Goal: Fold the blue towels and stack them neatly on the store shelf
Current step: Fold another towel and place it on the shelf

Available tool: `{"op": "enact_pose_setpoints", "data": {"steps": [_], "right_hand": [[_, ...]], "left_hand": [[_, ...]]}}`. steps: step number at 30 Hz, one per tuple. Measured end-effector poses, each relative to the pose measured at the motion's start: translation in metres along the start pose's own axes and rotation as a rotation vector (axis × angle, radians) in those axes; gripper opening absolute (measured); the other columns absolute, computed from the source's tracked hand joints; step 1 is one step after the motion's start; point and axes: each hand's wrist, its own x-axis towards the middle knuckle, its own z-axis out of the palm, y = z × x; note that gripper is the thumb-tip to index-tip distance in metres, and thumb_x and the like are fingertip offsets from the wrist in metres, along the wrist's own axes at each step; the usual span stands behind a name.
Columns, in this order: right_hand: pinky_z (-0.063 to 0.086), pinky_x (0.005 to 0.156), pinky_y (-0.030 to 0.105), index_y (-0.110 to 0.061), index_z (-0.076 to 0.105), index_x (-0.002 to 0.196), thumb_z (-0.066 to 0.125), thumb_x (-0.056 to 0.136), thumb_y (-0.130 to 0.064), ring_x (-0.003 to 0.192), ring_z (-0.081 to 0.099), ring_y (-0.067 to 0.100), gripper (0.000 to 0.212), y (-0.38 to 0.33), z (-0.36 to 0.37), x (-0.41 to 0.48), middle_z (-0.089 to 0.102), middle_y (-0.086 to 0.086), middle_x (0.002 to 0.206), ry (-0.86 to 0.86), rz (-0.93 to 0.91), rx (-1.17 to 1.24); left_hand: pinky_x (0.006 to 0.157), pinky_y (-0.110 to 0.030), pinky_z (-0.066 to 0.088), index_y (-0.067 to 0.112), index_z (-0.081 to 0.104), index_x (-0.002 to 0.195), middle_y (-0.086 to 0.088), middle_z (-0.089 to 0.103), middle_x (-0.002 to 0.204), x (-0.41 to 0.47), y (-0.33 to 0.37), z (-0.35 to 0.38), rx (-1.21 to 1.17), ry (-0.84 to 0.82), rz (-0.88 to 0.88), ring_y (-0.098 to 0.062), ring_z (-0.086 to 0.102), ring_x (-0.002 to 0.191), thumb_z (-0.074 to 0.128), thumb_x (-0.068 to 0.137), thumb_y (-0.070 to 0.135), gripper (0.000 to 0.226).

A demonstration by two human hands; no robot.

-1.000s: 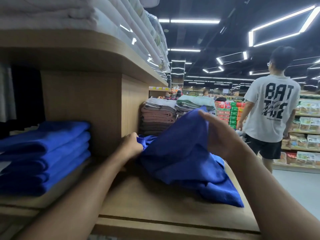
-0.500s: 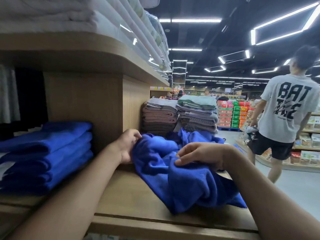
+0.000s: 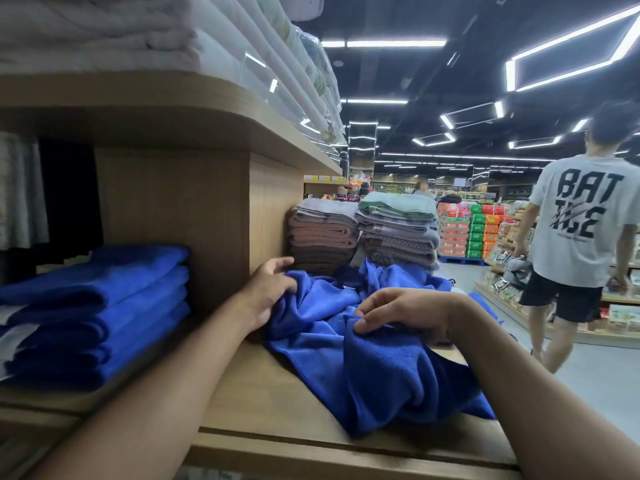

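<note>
A: What are the hands doing with the loose blue towel (image 3: pixel 374 362)?

B: The left hand (image 3: pixel 268 294) is pressing and gripping the towel's far edge against the wooden shelf (image 3: pixel 263 403), fingers curled into the cloth. The right hand (image 3: pixel 398 311) is pinching a raised fold between thumb and fingertips. Both are closed on the fabric, likely anchoring one end while the other gathers an edge for a fold.

A: And where is the towel lying?

B: It is sitting crumpled between and below the two hands, spilling toward the shelf's front edge, not yet folded. A stack of folded blue towels (image 3: pixel 93 317) is waiting to the left of the left hand, beyond a wooden divider (image 3: pixel 173 220); that is probably where this one belongs.

A: Anything readable?

B: A passer-by (image 3: pixel 575 244) beyond the right hand is wearing a white T-shirt printed "BAT" with a second line I am reading as "TLE", though a slash is crossing it. White tags are showing on the folded stack, too blurred to read. Brown and grey folded towels (image 3: pixel 363 233) are standing just past the hands.
</note>
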Motion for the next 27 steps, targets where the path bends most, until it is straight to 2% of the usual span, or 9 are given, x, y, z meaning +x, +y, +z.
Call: {"op": "enact_pose_setpoints", "data": {"steps": [3,5,7,9,13,16,20,24,27], "right_hand": [[0.055,0.070,0.030,-0.007,0.074,0.085,0.090,0.064,-0.026,0.078,0.070,0.021,0.033,-0.001,-0.001,0.005,0.071,0.014,0.089,0.086,-0.124,0.071],[0.049,0.087,0.040,0.010,0.067,0.098,0.085,0.077,-0.025,0.098,0.064,0.028,0.044,-0.001,0.001,0.014,0.066,0.021,0.113,0.196,-0.279,0.058],[0.044,0.105,0.033,-0.003,0.077,0.091,0.077,0.088,-0.017,0.123,0.059,0.012,0.014,-0.001,0.007,0.021,0.061,0.008,0.140,0.347,-0.388,-0.078],[0.040,0.106,0.024,-0.026,0.079,0.072,0.075,0.090,-0.016,0.133,0.050,-0.003,0.021,-0.001,0.012,0.025,0.053,-0.006,0.148,0.393,-0.411,-0.253],[0.056,0.081,0.029,-0.020,0.082,0.085,0.074,0.087,-0.024,0.092,0.068,0.011,0.009,0.007,0.016,0.032,0.077,0.002,0.108,0.336,-0.353,-0.265],[0.045,0.060,0.022,-0.022,0.081,0.083,0.070,0.084,-0.025,0.066,0.056,0.006,0.012,0.007,0.013,0.032,0.072,-0.002,0.072,0.452,-0.384,-0.282],[0.049,0.078,0.020,-0.010,0.079,0.075,0.073,0.085,-0.008,0.085,0.066,0.001,0.012,0.005,0.009,0.033,0.077,-0.009,0.095,0.527,-0.539,-0.352],[0.051,0.085,0.020,-0.023,0.076,0.062,0.075,0.078,-0.013,0.100,0.069,0.006,0.019,0.001,0.021,0.034,0.074,-0.010,0.102,0.361,-0.581,-0.442],[0.046,0.076,0.023,-0.013,0.068,0.060,0.075,0.077,-0.021,0.087,0.062,0.004,0.020,0.000,0.029,0.035,0.071,0.013,0.095,0.235,-0.489,-0.550]], "left_hand": [[0.077,-0.031,0.050,0.013,0.068,0.119,-0.010,0.063,0.085,-0.011,0.019,-0.002,-0.442,-0.194,-0.034,-0.021,0.061,0.079,0.058,0.063,0.012,0.057],[0.075,-0.029,0.053,0.011,0.075,0.111,-0.010,0.068,0.085,-0.019,0.024,-0.002,-0.514,-0.303,-0.033,-0.021,0.066,0.078,0.060,0.067,0.028,0.049],[0.071,-0.029,0.056,0.012,0.079,0.103,-0.010,0.070,0.087,-0.022,0.022,0.000,-0.451,-0.365,-0.030,-0.021,0.069,0.078,0.057,0.073,0.031,0.042],[0.067,-0.030,0.058,0.015,0.080,0.100,-0.012,0.070,0.085,-0.026,0.020,0.001,-0.380,-0.429,-0.025,-0.024,0.069,0.075,0.056,0.073,0.023,0.037],[0.062,-0.027,0.056,0.017,0.080,0.094,-0.012,0.068,0.083,-0.022,0.021,0.003,-0.206,-0.343,-0.040,-0.023,0.067,0.071,0.054,0.084,0.024,0.029],[0.058,-0.028,0.040,0.014,0.065,0.079,-0.010,0.057,0.076,-0.014,0.016,0.002,0.073,-0.144,-0.142,-0.019,0.053,0.063,0.051,0.095,0.025,0.024],[0.049,-0.019,0.036,0.013,0.060,0.085,-0.004,0.059,0.069,-0.017,0.010,-0.010,0.623,-0.135,-0.266,-0.015,0.049,0.048,0.042,0.102,0.040,0.036],[0.074,-0.029,0.051,0.013,0.067,0.104,-0.014,0.072,0.103,-0.016,0.013,-0.009,0.420,-0.139,-0.346,-0.027,0.068,0.087,0.051,0.095,0.062,0.052],[0.098,-0.040,0.052,0.022,0.058,0.120,-0.013,0.067,0.123,-0.016,0.015,-0.005,0.254,-0.251,-0.249,-0.026,0.067,0.108,0.062,0.097,0.041,0.031]]}}
